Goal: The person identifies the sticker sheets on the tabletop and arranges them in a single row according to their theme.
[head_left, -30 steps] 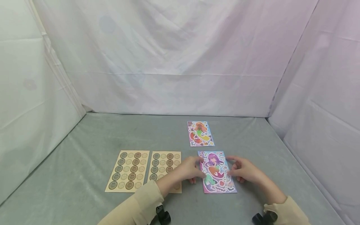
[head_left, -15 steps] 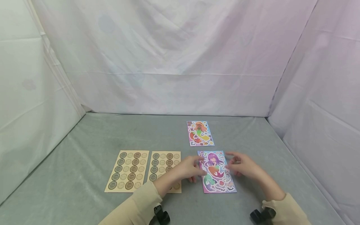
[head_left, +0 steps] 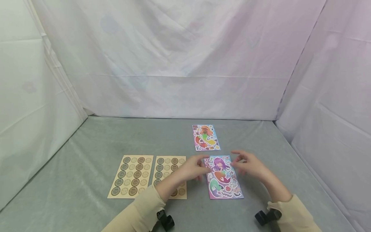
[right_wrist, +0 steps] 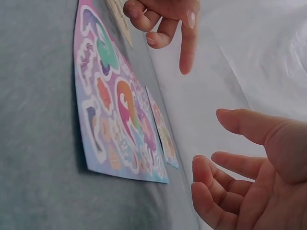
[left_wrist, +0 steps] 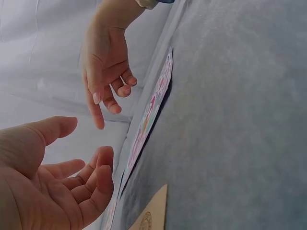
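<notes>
A purple-haired mermaid sticker sheet (head_left: 223, 182) lies flat on the grey table, at the front right in the head view. My left hand (head_left: 192, 168) hovers by its left edge, fingers loosely bent around nothing. Off the sheet's upper right side is my right hand (head_left: 250, 165), also holding nothing. Both wrist views show a gap between each hand and the sheet (right_wrist: 108, 96). Behind it lies a second mermaid sticker sheet (head_left: 206, 138) with an orange and yellow picture. The left forearm partly covers one tan sheet of round stickers (head_left: 167, 161).
Another tan sheet of round stickers (head_left: 130, 177) lies farther left. Grey cloth covers the table (head_left: 87, 167). White fabric walls (head_left: 185, 64) close in the back and both sides. A black wrist camera (head_left: 166, 221) sits at each cuff.
Both hands have risen away from the front mermaid sheet, the right one more and farther back. The right fingers have left its right edge. Every sheet stays in place.
</notes>
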Motion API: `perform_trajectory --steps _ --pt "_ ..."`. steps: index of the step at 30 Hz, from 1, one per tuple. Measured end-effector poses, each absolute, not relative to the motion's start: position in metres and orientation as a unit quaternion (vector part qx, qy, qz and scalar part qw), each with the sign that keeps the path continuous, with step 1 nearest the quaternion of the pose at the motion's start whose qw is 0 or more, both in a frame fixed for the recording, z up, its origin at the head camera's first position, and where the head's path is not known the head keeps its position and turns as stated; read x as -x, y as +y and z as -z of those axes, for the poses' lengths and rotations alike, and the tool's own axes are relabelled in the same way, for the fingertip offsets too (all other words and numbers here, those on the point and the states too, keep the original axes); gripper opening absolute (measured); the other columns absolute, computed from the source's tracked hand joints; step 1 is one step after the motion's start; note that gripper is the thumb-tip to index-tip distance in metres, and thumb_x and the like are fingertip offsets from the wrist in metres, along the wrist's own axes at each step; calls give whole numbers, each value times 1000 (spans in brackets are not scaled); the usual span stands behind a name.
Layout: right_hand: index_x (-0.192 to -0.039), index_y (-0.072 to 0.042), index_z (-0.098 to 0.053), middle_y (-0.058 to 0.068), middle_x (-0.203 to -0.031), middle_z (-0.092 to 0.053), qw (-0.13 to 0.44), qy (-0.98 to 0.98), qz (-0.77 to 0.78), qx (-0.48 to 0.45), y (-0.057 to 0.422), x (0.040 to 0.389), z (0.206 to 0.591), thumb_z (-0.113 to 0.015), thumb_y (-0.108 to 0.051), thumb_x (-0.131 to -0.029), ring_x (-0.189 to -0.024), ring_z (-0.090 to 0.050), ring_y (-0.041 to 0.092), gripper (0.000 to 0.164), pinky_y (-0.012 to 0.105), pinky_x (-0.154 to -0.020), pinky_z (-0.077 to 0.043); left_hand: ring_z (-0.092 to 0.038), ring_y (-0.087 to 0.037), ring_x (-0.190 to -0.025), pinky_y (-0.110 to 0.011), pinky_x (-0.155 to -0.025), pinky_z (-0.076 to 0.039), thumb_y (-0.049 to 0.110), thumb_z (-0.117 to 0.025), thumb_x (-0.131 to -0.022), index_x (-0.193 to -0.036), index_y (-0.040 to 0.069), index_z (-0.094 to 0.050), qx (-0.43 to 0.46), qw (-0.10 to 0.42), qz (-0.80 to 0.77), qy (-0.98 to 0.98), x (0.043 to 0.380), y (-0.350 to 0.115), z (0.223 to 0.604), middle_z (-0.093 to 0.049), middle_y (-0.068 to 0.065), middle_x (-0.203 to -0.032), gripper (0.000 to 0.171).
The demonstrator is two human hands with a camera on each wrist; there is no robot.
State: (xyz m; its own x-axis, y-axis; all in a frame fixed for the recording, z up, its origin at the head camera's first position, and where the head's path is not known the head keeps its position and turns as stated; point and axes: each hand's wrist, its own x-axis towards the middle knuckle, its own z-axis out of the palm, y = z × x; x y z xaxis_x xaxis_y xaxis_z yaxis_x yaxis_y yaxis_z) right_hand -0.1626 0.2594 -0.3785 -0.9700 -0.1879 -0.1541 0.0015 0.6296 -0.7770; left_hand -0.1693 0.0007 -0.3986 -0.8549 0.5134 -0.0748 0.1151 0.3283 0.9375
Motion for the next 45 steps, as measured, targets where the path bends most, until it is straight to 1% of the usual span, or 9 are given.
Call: perform_trajectory --steps 5,12,19,22,26,29,31,38,45 --pt "-140 0 -43 13 -101 -58 99 895 432 53 256 165 371 -66 -18 -91 -75 -60 26 58 37 -63 -52 -63 -27 -62 -31 -53 -49 20 -70 -87 -139 7 -48 -201 171 -558 787 170 1 395 -61 -6 -82 59" --pt "-139 1 -44 16 -108 -59 75 899 428 45 255 167 366 -67 -18 -91 -78 -60 26 57 37 -64 -53 -64 -30 -67 -32 -57 -53 20 -69 -88 -139 12 -50 -203 146 -554 794 173 -1 390 -59 -4 -85 55" --pt "-140 -3 -45 17 -117 -57 54 905 420 39 253 171 363 -66 -30 -91 -96 -58 27 60 38 -76 -53 -62 -17 -67 -29 -62 -52 22 -68 -89 -138 12 -50 -200 123 -555 798 178 -5 386 -60 -3 -91 54" --pt "-140 -4 -45 18 -118 -56 46 903 426 38 252 174 362 -66 -31 -91 -99 -57 28 60 39 -80 -53 -62 -16 -69 -29 -64 -51 22 -68 -89 -138 13 -50 -198 114 -554 801 180 -6 384 -60 -2 -93 54" --pt "-139 -2 -46 19 -119 -56 36 902 428 39 251 178 360 -66 -29 -92 -100 -57 30 58 40 -80 -53 -62 -18 -78 -29 -66 -51 23 -68 -88 -139 11 -50 -194 97 -549 807 183 -7 380 -61 -3 -96 55" --pt "-139 -1 -46 20 -121 -56 31 904 426 36 250 182 360 -65 -31 -92 -102 -57 31 58 40 -81 -52 -60 -20 -87 -30 -69 -51 24 -69 -88 -138 10 -51 -192 83 -544 813 186 -7 377 -63 -4 -98 55" --pt "-139 -2 -46 20 -121 -55 29 904 426 31 249 184 360 -64 -32 -92 -104 -56 31 58 40 -81 -52 -58 -21 -90 -30 -70 -50 24 -69 -88 -138 10 -51 -188 75 -543 815 189 -7 376 -63 -4 -100 55" --pt "-139 -2 -45 20 -124 -54 19 894 448 28 246 190 359 -64 -33 -93 -109 -54 33 59 43 -85 -50 -56 -24 -92 -31 -69 -50 22 -67 -88 -139 10 -49 -169 69 -554 812 196 -6 376 -60 -9 -107 56" --pt "-139 -2 -46 20 -125 -54 9 884 467 30 243 198 362 -65 -31 -92 -110 -54 33 58 43 -86 -49 -58 -27 -92 -32 -70 -50 17 -67 -88 -138 7 -50 -157 48 -564 810 200 -6 376 -60 -17 -113 54"
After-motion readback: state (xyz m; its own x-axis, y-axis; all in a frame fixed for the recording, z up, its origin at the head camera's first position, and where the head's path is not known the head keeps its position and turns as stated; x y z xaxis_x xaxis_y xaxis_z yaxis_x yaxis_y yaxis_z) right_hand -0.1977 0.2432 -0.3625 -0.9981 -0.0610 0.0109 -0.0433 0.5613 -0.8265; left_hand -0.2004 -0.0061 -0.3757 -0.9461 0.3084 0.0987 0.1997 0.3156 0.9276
